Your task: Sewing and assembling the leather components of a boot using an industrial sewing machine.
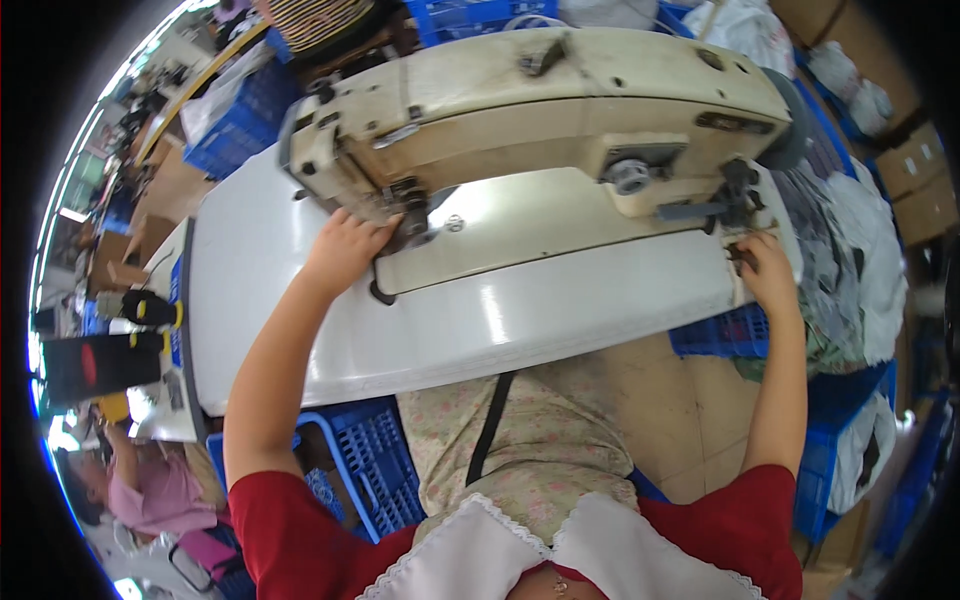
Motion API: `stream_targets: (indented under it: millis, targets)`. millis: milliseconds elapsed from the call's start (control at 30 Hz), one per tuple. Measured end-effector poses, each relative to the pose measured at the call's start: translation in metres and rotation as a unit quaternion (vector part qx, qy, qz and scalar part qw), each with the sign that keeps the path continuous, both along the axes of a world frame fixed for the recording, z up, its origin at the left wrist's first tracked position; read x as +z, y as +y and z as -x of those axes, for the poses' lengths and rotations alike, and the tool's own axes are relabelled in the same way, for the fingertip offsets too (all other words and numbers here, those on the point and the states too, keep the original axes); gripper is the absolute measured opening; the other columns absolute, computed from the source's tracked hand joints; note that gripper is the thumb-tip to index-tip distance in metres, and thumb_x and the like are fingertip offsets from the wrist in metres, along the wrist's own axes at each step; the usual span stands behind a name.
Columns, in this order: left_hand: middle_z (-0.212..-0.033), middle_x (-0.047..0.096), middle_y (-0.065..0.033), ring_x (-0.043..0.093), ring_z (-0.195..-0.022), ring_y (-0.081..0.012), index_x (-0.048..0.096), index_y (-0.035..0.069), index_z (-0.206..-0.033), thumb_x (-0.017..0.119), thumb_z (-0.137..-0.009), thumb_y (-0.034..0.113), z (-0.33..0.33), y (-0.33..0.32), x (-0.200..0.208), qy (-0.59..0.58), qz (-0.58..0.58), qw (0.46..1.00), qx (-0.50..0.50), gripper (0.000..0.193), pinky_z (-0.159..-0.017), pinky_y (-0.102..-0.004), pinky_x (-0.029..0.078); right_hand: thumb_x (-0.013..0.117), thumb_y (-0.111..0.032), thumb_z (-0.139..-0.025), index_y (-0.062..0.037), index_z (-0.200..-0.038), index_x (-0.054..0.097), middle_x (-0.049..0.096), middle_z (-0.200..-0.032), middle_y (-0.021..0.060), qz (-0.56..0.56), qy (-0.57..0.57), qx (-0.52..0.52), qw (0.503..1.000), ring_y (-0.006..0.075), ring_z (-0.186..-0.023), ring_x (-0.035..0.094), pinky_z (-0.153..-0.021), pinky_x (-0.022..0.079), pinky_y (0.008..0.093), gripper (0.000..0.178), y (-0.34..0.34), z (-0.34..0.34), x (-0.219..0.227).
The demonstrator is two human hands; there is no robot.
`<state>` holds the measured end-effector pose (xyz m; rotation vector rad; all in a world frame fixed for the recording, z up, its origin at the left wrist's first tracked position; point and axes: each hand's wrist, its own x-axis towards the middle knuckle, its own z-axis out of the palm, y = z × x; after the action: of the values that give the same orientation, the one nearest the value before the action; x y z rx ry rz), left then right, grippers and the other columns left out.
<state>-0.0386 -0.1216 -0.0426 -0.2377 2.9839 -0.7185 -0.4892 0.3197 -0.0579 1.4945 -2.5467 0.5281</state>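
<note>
White collar nearest; hands: left spread at needle, right pinching sewing machine knob w/ fingertips, looks heavy, rigid

A cream industrial sewing machine, worn and scuffed, stands on a white worktable, its long arm running left to right. The needle end with its dark presser foot sits at the left, touched by the left hand. At the table's right edge, the right hand rests by a small dark fitting, possibly a lever.
</note>
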Motion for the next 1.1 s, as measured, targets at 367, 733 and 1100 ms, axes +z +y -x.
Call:
stream_targets:
  millis: [367,733,1100]
  targets:
    - [-0.135,0.056,-0.0245,0.047,-0.129,-0.0386,0.049,-0.009,-0.138,0.052,-0.092,0.022,0.009,0.068,-0.015,-0.112,0.168,0.963,0.176,0.056,-0.107,-0.0500,0.036,0.052,-0.019,-0.103,-0.0016,-0.108,0.055,0.066,-0.098,0.0106,0.214,-0.251,-0.063,0.942,0.0213,-0.093,0.065,-0.083,0.051,0.0360,0.018,0.001,-0.004,0.000]
    - [-0.145,0.048,-0.0276,0.043,-0.137,-0.0387,0.049,-0.010,-0.138,0.049,-0.094,0.020,0.002,0.079,-0.022,0.000,0.101,0.971,0.217,0.053,-0.114,-0.0480,0.032,0.057,-0.030,-0.100,-0.0063,-0.127,0.058,0.055,-0.087,0.0003,0.142,-0.858,0.087,0.486,0.0079,-0.070,0.048,-0.061,0.040,0.0210,0.036,-0.128,-0.232,0.035]
    - [-0.157,0.032,-0.0251,0.027,-0.148,-0.0384,0.033,-0.004,-0.150,0.043,-0.098,0.035,0.005,0.084,-0.004,0.011,-0.081,0.961,0.265,0.066,-0.120,-0.0457,0.022,0.065,-0.002,-0.089,0.0045,-0.156,0.010,0.064,-0.098,0.0083,0.408,-0.285,0.265,0.826,0.0125,-0.066,0.054,-0.059,0.045,0.0239,0.086,-0.285,-0.389,0.049]
